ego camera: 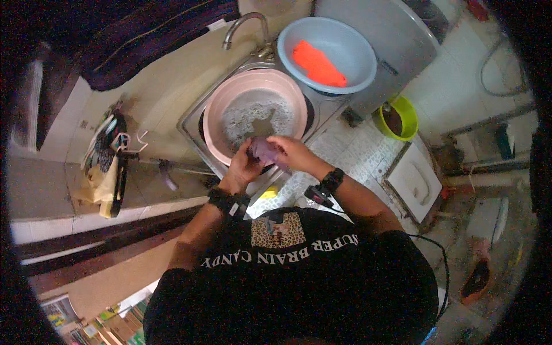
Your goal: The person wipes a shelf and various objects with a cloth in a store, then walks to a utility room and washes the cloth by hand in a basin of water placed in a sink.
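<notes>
A small purple cloth [268, 151] is held between both hands over the near rim of a pink basin [215, 92]. My left hand [246, 164] grips its left side, and my right hand [293, 151] has hold of its right side. Cloudy water with white suds [258, 114] fills the lower part of the basin, which sits in a metal sink [189, 125]. Beyond it to the right, a light blue basin [358, 51] holds a bright orange cloth [319, 64]. The exact kind of both cloths cannot be told.
A curved metal faucet [250, 17] rises behind the pink basin. Lower to the right are a lime green bucket [409, 125] and a squat toilet [416, 183]. Hangers and cloths [110, 159] hang at the left wall. A yellow object [269, 192] lies near the sink's front edge.
</notes>
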Demonstrator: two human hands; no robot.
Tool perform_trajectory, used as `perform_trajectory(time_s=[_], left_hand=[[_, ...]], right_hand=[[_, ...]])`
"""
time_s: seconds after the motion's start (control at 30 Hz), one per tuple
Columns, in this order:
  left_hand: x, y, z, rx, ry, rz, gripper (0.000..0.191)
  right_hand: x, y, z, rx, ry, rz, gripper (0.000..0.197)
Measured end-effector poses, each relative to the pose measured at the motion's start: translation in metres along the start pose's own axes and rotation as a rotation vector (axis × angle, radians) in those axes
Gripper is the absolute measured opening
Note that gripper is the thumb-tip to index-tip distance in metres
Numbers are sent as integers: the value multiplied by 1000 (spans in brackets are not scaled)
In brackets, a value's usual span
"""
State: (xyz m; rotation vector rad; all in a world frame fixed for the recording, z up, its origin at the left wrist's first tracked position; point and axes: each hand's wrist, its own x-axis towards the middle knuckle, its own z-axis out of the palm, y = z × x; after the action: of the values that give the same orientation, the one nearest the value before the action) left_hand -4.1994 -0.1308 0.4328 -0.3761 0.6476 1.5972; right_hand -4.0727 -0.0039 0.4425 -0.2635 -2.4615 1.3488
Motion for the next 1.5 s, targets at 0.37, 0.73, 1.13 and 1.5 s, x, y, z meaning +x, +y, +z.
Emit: perform_trajectory(time_s=[0.37,0.73,1.13,1.5], left_hand=[[31,79,-75,127,206,416,45],[80,19,-142,-841,-283,342,34],[124,12,-144,753,32,851,49],[120,23,-63,-106,159,460,35]], right_hand=[[131,25,-29,-344,3,-159,15],[143,145,52,-791,-1086,-377,59],[163,114,50,92,-690,-164,18],[144,82,43,579,-554,634,41]])
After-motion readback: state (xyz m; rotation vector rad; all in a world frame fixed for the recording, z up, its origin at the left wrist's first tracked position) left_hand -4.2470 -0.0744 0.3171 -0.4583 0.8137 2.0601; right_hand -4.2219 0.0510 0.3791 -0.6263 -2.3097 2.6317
